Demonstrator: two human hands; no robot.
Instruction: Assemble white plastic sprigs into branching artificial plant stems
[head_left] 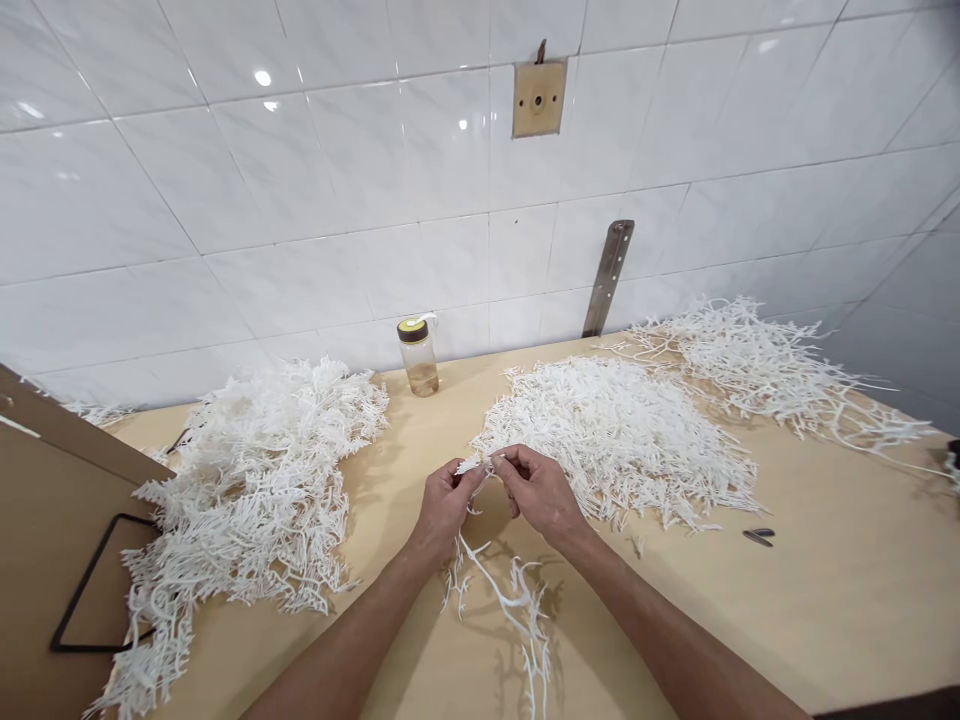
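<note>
Pinched between the fingers of my left hand [445, 503] is a white branching plastic sprig [517, 598]. Its thin stems hang down below my hands toward the table's front edge. The thumb and fingertips of my right hand [541, 494] are closed on the same sprig's upper end, close to my left fingertips. Just beyond my right hand lies a broad heap of short white pieces [622, 425]. To the left spreads a big pile of white branching sprigs [270, 480]. The exact spot of both grips is partly hidden by the fingers.
A bottle with a yellow and black lid [418, 358] stands near the tiled wall. Longer white stems [757, 365] are piled at the back right. Small dark snips [759, 537] lie on the wooden table [847, 590]. A brown board [45, 540] rises at the left.
</note>
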